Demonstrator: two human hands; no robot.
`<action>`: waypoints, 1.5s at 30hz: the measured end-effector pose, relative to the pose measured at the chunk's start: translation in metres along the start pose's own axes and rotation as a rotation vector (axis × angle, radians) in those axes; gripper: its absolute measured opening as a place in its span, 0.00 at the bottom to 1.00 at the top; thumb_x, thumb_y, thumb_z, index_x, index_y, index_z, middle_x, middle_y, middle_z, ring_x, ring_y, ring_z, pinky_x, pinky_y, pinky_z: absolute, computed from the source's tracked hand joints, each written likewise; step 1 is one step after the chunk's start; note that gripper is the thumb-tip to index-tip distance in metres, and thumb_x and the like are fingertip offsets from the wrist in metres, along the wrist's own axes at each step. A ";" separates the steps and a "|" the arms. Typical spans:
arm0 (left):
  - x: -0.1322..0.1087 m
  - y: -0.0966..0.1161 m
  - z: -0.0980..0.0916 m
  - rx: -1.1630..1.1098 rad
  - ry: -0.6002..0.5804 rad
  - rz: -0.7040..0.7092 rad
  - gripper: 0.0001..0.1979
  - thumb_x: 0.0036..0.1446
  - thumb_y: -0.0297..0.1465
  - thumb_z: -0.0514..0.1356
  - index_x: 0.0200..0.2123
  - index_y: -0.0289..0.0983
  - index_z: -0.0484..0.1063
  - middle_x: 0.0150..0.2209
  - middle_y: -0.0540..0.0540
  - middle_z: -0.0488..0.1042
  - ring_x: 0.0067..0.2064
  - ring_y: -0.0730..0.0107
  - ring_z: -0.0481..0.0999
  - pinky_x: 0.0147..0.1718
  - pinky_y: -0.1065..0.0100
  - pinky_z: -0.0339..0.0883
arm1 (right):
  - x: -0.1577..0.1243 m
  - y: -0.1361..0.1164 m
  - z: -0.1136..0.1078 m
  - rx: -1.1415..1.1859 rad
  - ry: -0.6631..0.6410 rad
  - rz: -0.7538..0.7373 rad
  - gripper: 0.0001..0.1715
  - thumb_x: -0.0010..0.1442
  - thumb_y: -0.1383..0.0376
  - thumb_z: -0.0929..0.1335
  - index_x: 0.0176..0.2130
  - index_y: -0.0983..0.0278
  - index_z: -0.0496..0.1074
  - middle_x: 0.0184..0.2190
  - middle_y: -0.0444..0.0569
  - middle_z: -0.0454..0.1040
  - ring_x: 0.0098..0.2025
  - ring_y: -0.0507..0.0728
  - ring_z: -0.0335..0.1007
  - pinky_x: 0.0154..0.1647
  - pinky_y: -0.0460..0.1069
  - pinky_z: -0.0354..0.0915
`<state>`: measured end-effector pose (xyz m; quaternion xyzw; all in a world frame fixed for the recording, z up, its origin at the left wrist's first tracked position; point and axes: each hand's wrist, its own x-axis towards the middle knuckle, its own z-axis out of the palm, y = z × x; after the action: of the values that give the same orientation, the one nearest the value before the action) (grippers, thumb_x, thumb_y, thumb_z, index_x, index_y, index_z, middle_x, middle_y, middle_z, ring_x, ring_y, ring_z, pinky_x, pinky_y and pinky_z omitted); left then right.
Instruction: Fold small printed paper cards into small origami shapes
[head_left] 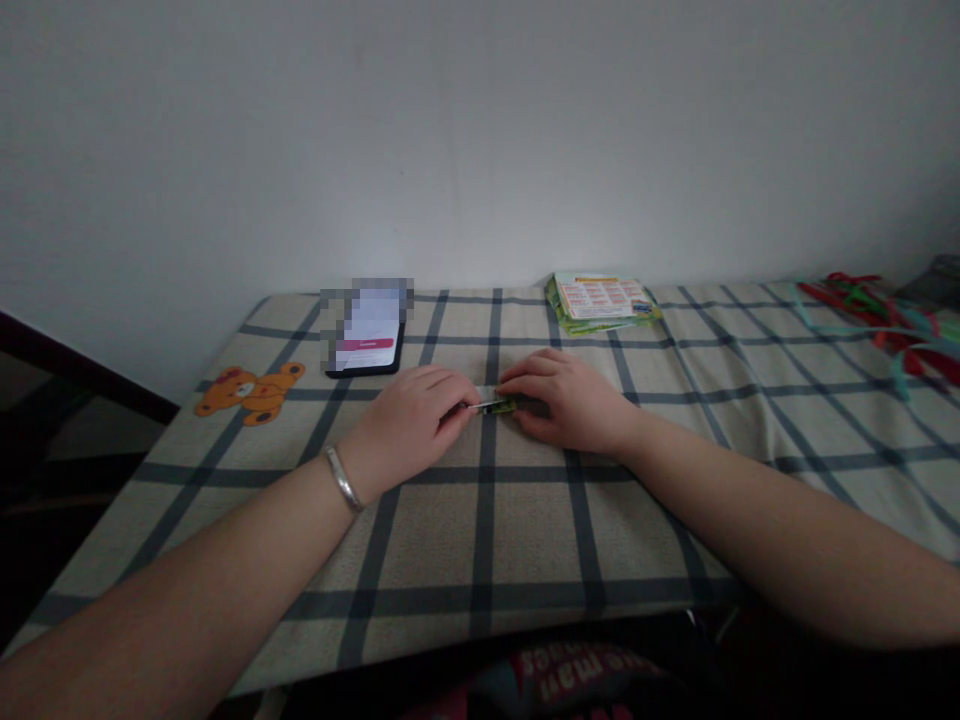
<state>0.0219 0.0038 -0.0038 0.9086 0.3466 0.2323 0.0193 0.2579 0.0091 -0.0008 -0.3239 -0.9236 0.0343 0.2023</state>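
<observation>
Green and white, a small card-like piece (pixel 492 404) is pinched by your left hand (pixel 420 408) and right hand (pixel 564 402), midway between the table's (pixel 525 525) near and far edges. Work looks unfinished, the piece unreleased; a printed stack (pixel 604 300) lies by the far edge.

The phone's (pixel 386 356) screen (pixel 371 318) shows faint lines and a pink bar (pixel 365 344) with light lettering, all too small to read. Right of the phone, a stack of cards (pixel 600 299) carries rows of red print, likewise illegible. Nearer than the phone, dark clothing (pixel 574 675) bears partial lettering, seemingly including "man".
</observation>
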 end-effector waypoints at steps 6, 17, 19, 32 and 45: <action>-0.001 -0.001 0.000 -0.007 -0.034 0.013 0.03 0.60 0.28 0.56 0.35 0.37 0.69 0.38 0.48 0.76 0.41 0.65 0.74 0.43 0.61 0.66 | 0.001 0.000 0.000 -0.060 0.011 -0.025 0.09 0.60 0.66 0.66 0.41 0.63 0.75 0.44 0.50 0.75 0.46 0.58 0.67 0.48 0.53 0.62; 0.004 0.010 -0.003 0.249 -0.009 0.170 0.05 0.61 0.32 0.58 0.36 0.38 0.72 0.35 0.49 0.76 0.39 0.63 0.73 0.41 0.60 0.63 | 0.002 -0.012 -0.003 -0.078 0.081 -0.067 0.09 0.62 0.65 0.64 0.36 0.64 0.74 0.40 0.49 0.76 0.43 0.58 0.67 0.45 0.52 0.62; 0.003 0.013 -0.004 0.297 0.017 0.181 0.05 0.62 0.30 0.57 0.36 0.39 0.73 0.34 0.49 0.76 0.39 0.63 0.73 0.41 0.59 0.63 | 0.002 -0.014 -0.004 -0.081 0.105 -0.080 0.09 0.62 0.65 0.64 0.36 0.64 0.74 0.40 0.49 0.76 0.42 0.58 0.67 0.45 0.52 0.62; 0.005 0.016 -0.009 0.308 0.091 0.110 0.10 0.62 0.32 0.55 0.31 0.38 0.74 0.32 0.48 0.76 0.38 0.62 0.70 0.45 0.55 0.63 | 0.000 -0.012 -0.003 -0.079 0.200 -0.054 0.07 0.62 0.65 0.64 0.36 0.63 0.72 0.40 0.50 0.76 0.42 0.57 0.66 0.45 0.52 0.62; 0.005 0.009 -0.002 0.201 0.310 0.072 0.08 0.57 0.30 0.60 0.25 0.36 0.75 0.28 0.47 0.70 0.33 0.65 0.68 0.37 0.60 0.62 | -0.001 -0.009 -0.004 -0.207 0.388 -0.203 0.06 0.62 0.64 0.67 0.37 0.61 0.75 0.36 0.48 0.75 0.37 0.55 0.63 0.39 0.50 0.62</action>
<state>0.0296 -0.0001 0.0017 0.8712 0.3340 0.3341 -0.1337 0.2552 0.0013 0.0043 -0.2488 -0.8939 -0.1437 0.3440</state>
